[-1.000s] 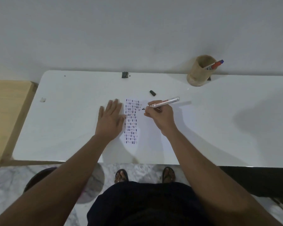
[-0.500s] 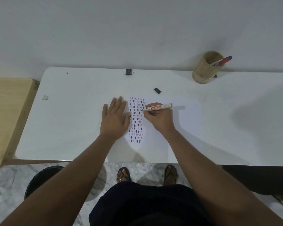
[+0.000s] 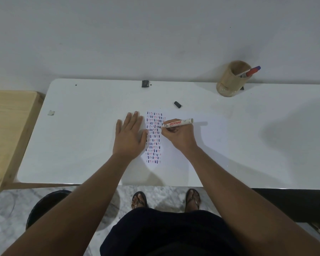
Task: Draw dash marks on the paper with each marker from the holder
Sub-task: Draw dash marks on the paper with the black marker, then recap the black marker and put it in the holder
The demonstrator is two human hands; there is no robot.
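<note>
Marker [image 3: 177, 123] tip seemingly on paper [image 3: 174, 154]

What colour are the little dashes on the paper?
The dashes are dark blue and pinkish red, mixed in rows, seen in the head view.

The holder [image 3: 229, 80] hides most of its marker [image 3: 250, 71]; the counter [image 3: 266, 145] is cut off at the right edge

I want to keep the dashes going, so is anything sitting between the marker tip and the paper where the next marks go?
Nothing visible. The marker in the right hand has its tip at the dash columns on the paper. The left hand lies flat beside them; the black cap lies beyond.
</note>
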